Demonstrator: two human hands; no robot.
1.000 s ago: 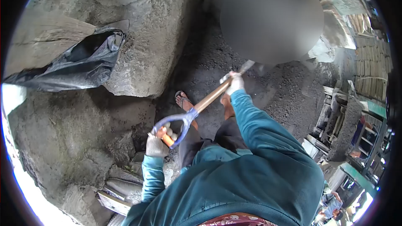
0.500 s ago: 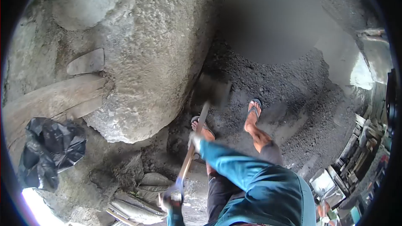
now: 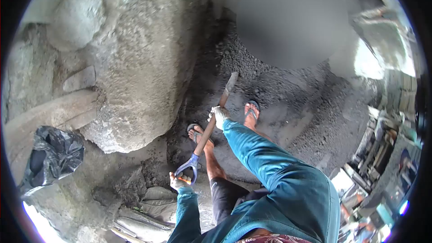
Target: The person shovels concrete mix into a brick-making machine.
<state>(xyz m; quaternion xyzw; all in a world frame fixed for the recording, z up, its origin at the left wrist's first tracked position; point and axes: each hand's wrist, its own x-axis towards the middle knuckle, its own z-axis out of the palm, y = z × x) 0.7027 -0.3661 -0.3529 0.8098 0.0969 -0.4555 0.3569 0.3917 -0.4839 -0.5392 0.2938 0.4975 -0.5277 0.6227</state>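
A long wooden handle (image 3: 209, 131) with a blue D-shaped grip (image 3: 192, 164) slants across the lower middle of the view. My left hand (image 3: 179, 181), in a pale glove, is closed on the blue grip at its lower end. Higher up the shaft, my gloved right hand (image 3: 219, 116) is wrapped round the wood. Beyond it, a grey metal part (image 3: 231, 82) shows at the far end; the blade's shape cannot be made out against the dark ground. My feet in flip-flops stand on either side of the shaft.
A big pale rock block (image 3: 144, 72) rises on the left. A black plastic bag (image 3: 54, 155) lies beside a curved wooden beam (image 3: 49, 110). Dark gravel (image 3: 245, 58) covers the ground ahead. Stacked wood scraps (image 3: 378, 148) stand at the right. A grey blur hides the upper middle.
The tool has swung up and forward from beside the rock, with both hands still on it. My right hand has moved up and my left hand upward. The view has shifted somewhat.
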